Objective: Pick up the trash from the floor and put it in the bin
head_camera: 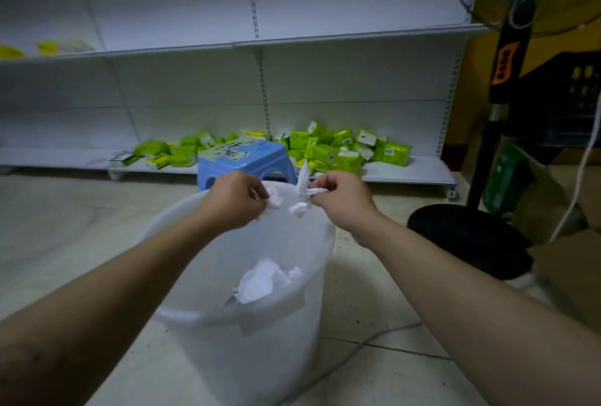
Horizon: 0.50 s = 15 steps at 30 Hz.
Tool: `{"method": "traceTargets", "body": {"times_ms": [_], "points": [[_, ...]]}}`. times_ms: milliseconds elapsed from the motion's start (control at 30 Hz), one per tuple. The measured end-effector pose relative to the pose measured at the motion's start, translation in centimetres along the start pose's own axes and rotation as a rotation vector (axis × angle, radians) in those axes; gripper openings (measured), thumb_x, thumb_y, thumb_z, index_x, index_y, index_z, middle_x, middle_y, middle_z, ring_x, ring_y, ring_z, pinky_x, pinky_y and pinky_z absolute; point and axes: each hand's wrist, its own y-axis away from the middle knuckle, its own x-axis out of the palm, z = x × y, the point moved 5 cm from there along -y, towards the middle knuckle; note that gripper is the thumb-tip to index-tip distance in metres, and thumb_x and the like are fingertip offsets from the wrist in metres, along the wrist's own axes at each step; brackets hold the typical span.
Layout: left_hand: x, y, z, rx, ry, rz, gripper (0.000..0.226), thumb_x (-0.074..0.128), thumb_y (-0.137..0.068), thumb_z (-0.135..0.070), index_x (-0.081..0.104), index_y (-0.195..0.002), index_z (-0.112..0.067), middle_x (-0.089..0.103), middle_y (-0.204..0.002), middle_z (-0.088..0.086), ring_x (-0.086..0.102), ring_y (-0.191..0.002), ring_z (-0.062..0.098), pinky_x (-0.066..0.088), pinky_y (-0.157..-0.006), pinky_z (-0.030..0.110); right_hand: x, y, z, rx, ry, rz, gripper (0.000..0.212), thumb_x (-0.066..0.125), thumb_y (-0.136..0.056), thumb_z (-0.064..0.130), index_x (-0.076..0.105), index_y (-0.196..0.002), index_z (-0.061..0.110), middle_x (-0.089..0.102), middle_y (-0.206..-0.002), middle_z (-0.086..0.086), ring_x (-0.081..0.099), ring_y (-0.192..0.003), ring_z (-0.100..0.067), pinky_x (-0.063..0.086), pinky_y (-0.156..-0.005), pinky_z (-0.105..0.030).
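Observation:
A white plastic bin [195, 316] stands on the tiled floor right in front of me. Both hands hover over its far rim. My left hand [232, 199] is closed around a crumpled white tissue [274, 202]. A second, twisted piece of white tissue [302, 192] is pinched in my right hand [341, 199], with one end sticking up and another hanging down. Crumpled white paper [265, 280] lies inside the bin.
A blue plastic stool [247, 157] stands just behind the bin. Green tissue packs [341, 149] are heaped on the lowest white shelf [409, 171]. A standing fan's black base [468, 236] and pole sit at the right, next to cardboard boxes [566, 262]. A cable [374, 344] crosses the floor.

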Motion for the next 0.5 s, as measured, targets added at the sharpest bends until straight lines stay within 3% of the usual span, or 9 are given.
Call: {"method": "traceTargets", "body": {"times_ms": [100,233,367,433,500], "points": [[0.2,1.0,4.4,-0.055,-0.098,0.012,0.006,0.068,-0.077,-0.017,0.072,-0.081,-0.021,0.070,-0.067,-0.003,0.053,-0.048,-0.004,0.039,-0.048,0.014,3.8,0.0,0.3,-0.046,0.183,0.085,0.006,0.063,-0.073,0.017,0.068,-0.074,0.021,0.070,-0.080,0.002,0.061,-0.076,-0.017,0.047,-0.067,-0.028],[1.5,1.4,7.9,-0.081,-0.156,0.031,0.006,0.066,-0.076,-0.019,0.067,-0.074,-0.024,0.069,-0.075,-0.003,0.063,-0.068,0.014,0.047,-0.062,0.025,6.9,-0.6,-0.2,-0.069,0.387,0.148,0.008,0.059,-0.075,0.021,0.065,-0.072,0.027,0.071,-0.087,0.002,0.063,-0.087,-0.022,0.051,-0.080,-0.035],[2.7,0.5,9.7,-0.076,-0.191,0.041,0.002,0.067,-0.077,-0.026,0.069,-0.077,-0.026,0.070,-0.079,-0.005,0.062,-0.074,0.017,0.052,-0.069,0.029,8.8,-1.7,-0.7,-0.102,0.458,0.101,0.012,0.056,-0.077,0.022,0.065,-0.077,0.030,0.071,-0.094,0.002,0.061,-0.094,-0.025,0.046,-0.081,-0.032],[3.0,-0.1,10.6,-0.064,-0.155,0.042,0.008,0.069,-0.077,-0.028,0.070,-0.085,-0.028,0.072,-0.091,-0.004,0.063,-0.081,0.017,0.053,-0.076,0.032,9.5,-2.5,-1.2,-0.078,0.536,0.125,0.016,0.058,-0.079,0.027,0.067,-0.090,0.031,0.068,-0.106,-0.002,0.057,-0.107,-0.028,0.042,-0.091,-0.035],[3.7,-0.4,11.0,-0.024,-0.158,0.114,0.026,0.074,-0.074,-0.036,0.069,-0.100,-0.033,0.067,-0.113,-0.005,0.060,-0.101,0.018,0.049,-0.089,0.035,10.8,-2.9,-2.4,-0.059,0.788,0.307,0.047,0.064,-0.077,0.040,0.057,-0.122,0.034,0.056,-0.130,-0.007,0.042,-0.127,-0.031,0.027,-0.110,-0.048]]}}
